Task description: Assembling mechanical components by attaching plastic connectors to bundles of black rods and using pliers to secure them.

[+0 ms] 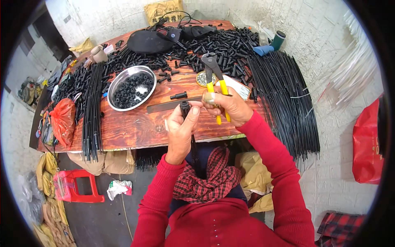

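Above the near table edge, my left hand (182, 125) is closed round a black tubular fitting (185, 108) held upright. A thin dark length hangs down below that hand. My right hand (230, 105) grips the yellow handles of end-cutting pliers (212, 64), whose dark jaws point up and away from me. The right fingers are close beside the fitting; whether they touch it I cannot tell. On the table just beyond the left hand lie another black fitting (178, 96) and a flat dark bar (164, 106).
A steel bowl (110, 103) of small black rings stands at left. Bundles of black rods lie at left (91, 119) and right (286, 103). Black fittings (230, 45) heap across the back. A small round tin (201, 79) stands behind the pliers. A red stool (80, 187) is on the floor.
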`<state>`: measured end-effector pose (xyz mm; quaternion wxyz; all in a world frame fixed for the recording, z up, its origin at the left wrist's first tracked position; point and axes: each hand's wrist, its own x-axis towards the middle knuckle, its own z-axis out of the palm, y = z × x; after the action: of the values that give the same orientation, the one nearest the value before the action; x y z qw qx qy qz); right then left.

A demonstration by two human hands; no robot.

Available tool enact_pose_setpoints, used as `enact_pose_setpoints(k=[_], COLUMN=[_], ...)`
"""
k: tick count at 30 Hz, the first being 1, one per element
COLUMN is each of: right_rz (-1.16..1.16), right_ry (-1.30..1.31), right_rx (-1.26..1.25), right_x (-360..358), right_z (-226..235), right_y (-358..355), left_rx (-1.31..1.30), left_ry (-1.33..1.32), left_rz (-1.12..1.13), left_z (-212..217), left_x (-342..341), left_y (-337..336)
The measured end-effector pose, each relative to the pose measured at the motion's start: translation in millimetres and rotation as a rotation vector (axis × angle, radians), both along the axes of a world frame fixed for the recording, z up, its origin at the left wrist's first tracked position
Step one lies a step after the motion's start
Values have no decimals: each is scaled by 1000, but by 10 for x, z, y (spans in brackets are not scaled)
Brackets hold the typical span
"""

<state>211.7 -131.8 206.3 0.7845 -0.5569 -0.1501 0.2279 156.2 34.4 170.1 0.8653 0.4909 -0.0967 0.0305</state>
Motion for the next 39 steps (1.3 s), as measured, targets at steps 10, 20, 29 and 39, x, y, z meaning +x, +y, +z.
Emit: enact_pose_setpoints(k=[10, 20, 29, 39], right_rz=[-210, -206, -178, -286], right_ry=[-566, -440, -539, -961], right_rx=[-327, -197, -288, -424], right_x=[-419, -650, -660, -614], right_z=[88, 127, 185, 150], right_y=[44, 12, -89, -131], left_rx=[-62, -62, -94, 5], left_ry=[60, 27, 52, -11], left_rz=[-67, -203, -206, -216], left_z=[65, 73, 111, 76], left_x=[-180, -237, -244, -229], left_y=[106, 128, 93, 71])
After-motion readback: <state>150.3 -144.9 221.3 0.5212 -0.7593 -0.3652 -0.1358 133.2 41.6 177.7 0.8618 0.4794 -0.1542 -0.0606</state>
